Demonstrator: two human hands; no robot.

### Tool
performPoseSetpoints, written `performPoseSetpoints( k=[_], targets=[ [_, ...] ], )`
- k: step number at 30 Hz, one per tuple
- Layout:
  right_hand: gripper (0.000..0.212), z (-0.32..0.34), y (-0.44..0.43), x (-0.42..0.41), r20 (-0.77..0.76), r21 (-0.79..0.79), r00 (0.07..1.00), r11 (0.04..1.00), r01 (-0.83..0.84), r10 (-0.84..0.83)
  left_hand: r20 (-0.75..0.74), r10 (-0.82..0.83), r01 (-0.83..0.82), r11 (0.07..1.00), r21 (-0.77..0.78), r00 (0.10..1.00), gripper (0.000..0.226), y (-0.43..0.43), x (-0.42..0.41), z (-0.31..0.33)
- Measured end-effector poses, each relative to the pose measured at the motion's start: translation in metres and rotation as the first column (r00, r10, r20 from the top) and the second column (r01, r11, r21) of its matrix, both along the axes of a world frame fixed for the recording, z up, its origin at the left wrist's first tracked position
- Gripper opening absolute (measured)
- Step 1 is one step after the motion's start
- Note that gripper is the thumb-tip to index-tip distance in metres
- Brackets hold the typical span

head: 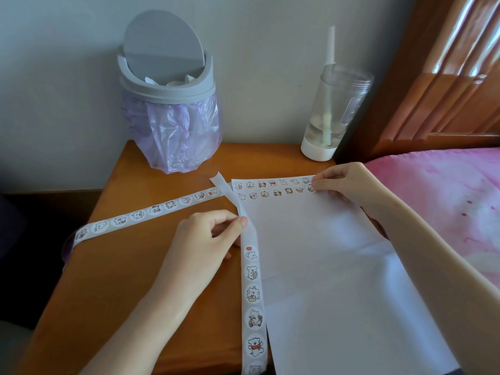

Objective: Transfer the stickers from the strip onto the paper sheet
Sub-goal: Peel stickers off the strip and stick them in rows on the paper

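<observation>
Strip (pixel 253 293) runs down left edge of sheet (pixel 324 253); left hand (pixel 205 236) pinches it, thumb on top. Right hand (pixel 343 182) curled, fingertips pinching sticker (pixel 310 188) at end of second row, sheet's far right corner. I see two sticker rows along sheet's top. Strip's other length crosses table (pixel 135 266), hangs off left side.

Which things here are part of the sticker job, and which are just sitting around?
In use: sticker strip, paper sheet, sticker, left hand, right hand.
Lying about: swing-lid bin, water bottle, pink bedding.
</observation>
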State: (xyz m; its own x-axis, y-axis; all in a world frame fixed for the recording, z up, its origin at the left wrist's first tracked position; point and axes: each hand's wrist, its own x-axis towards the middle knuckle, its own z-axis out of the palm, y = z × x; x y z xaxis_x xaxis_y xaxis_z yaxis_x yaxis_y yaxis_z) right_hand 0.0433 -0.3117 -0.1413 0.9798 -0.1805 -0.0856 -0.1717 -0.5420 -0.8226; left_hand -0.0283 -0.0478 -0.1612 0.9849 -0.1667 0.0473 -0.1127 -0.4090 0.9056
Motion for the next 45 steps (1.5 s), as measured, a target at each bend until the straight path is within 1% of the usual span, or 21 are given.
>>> performPoseSetpoints(
  k=[10, 14, 19, 23, 28, 32, 34, 37, 39, 42, 44, 45],
  targets=[
    [0.006, -0.009, 0.000, 0.002, 0.056, -0.050, 0.998, 0.999, 0.017, -0.014, 0.014, -0.003, 0.003, 1.000, 0.006, 1.000, 0.019, 0.000, 0.000, 0.000],
    [0.002, -0.012, 0.001, 0.003, 0.078, -0.067, 0.997, 0.998, 0.014, -0.009, 0.011, -0.003, 0.003, 1.000, 0.025, 1.000, 0.017, 0.001, 0.000, -0.001],
    [0.008, -0.016, 0.000, 0.004, 0.108, -0.111, 0.994, 0.994, 0.012, 0.000, 0.012, -0.002, 0.001, 0.999, 0.046, 1.000, 0.017, 0.002, 0.001, -0.003],
    [0.004, -0.020, 0.000, 0.003, 0.161, -0.152, 0.987, 0.988, 0.012, 0.013, 0.010, 0.010, -0.010, 0.999, 0.042, 1.000, 0.019, 0.002, 0.002, -0.004],
    [0.018, -0.025, -0.002, 0.001, 0.224, -0.132, 0.975, 0.991, 0.035, -0.004, 0.002, 0.012, -0.012, 0.999, 0.041, 1.000, 0.019, 0.001, 0.003, -0.004],
    [0.022, -0.025, 0.000, 0.001, 0.219, -0.118, 0.976, 0.993, 0.031, -0.004, -0.001, 0.014, -0.014, 0.999, 0.050, 1.000, 0.019, 0.001, 0.002, -0.004],
    [0.019, -0.026, 0.000, 0.002, 0.218, -0.156, 0.976, 0.987, 0.026, 0.009, 0.000, 0.014, -0.014, 0.998, 0.054, 1.000, 0.018, 0.001, 0.002, -0.004],
    [0.009, -0.029, -0.001, 0.003, 0.240, -0.218, 0.971, 0.975, 0.052, 0.001, 0.003, 0.014, -0.014, 0.998, 0.059, 1.000, 0.019, 0.001, 0.002, -0.004],
    [0.007, -0.029, -0.001, 0.003, 0.248, -0.217, 0.969, 0.974, 0.061, -0.006, 0.002, 0.017, -0.017, 0.998, 0.056, 1.000, 0.019, 0.001, 0.001, -0.003],
    [0.012, -0.029, 0.000, 0.002, 0.230, -0.204, 0.973, 0.978, 0.041, 0.007, 0.005, 0.018, -0.019, 0.999, 0.051, 1.000, 0.019, 0.001, 0.001, -0.004],
    [0.005, -0.029, 0.001, 0.001, 0.220, -0.224, 0.976, 0.973, 0.055, -0.005, 0.005, 0.019, -0.019, 0.999, 0.044, 1.000, 0.019, 0.001, 0.001, -0.004],
    [0.006, -0.028, 0.003, 0.000, 0.223, -0.220, 0.974, 0.972, 0.077, -0.026, 0.004, 0.018, -0.018, 0.999, 0.038, 1.000, 0.018, 0.001, 0.001, -0.004]
  ],
)
